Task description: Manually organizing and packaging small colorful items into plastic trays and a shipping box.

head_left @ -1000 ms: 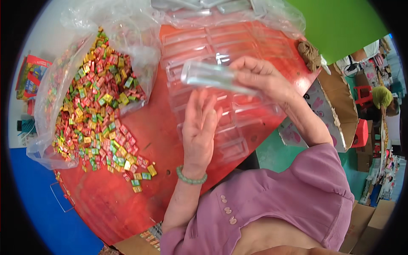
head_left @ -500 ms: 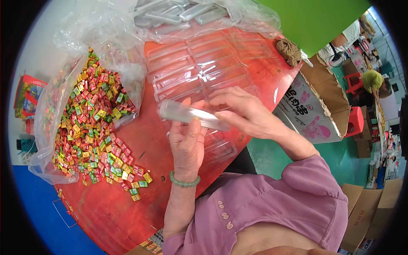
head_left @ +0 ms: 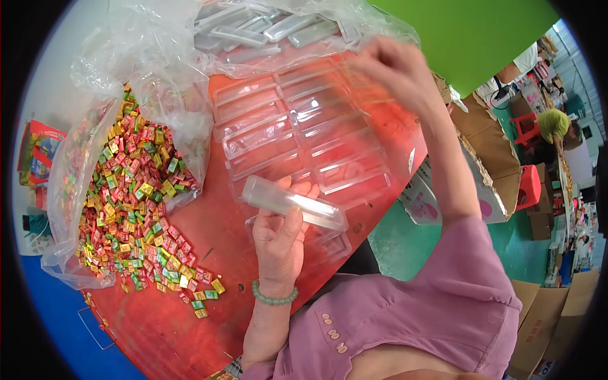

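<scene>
My left hand (head_left: 278, 244), with a green bead bracelet at the wrist, grips a long, narrow, clear plastic box (head_left: 292, 204); it looks like several nested together. Fingers lie behind it and the thumb presses across its front. Beyond it, rows of similar clear plastic boxes (head_left: 261, 135) lie side by side on the red table (head_left: 209, 240). Stretched out to the far right is my right hand (head_left: 399, 66), above the table's far end and close to an open plastic bag (head_left: 396, 31). Motion smears its fingers, so I cannot make out whether they hold anything.
Small wrapped sweets (head_left: 139, 209) in red, yellow and green spill from a clear bag (head_left: 63, 253) at the left. More clear boxes (head_left: 291, 26) lie in the far bag. A torn cardboard carton (head_left: 500, 145) stands right of the table, near a red stool (head_left: 531, 187). Another person (head_left: 554, 126) bends farther off.
My right hand has left the clear boxes in my left hand and swung away to the far right. The left hand still holds them, slightly nearer to me.
</scene>
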{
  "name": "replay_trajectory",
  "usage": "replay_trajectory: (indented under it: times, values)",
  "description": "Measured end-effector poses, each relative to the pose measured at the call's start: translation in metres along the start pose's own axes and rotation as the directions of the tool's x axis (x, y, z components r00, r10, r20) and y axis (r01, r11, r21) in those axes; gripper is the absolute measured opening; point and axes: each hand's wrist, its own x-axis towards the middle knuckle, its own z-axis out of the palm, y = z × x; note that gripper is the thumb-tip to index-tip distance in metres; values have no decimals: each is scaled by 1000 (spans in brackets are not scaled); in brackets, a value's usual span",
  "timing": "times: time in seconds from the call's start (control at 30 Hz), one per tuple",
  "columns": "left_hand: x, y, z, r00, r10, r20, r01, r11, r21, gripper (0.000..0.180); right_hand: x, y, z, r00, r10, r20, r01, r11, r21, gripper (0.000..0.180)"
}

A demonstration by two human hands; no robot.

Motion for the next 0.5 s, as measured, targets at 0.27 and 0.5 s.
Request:
replay_trajectory:
  times: [0.27,0.5]
  values:
    - [0,4,-3,1000,-26,2,26,999,-38,53,130,199,-5,992,116,-38,-111,727,-678,38]
    - [5,3,-10,994,-93,-53,86,989,-117,55,149,212,4,933,357,55,-178,586,-791,37]
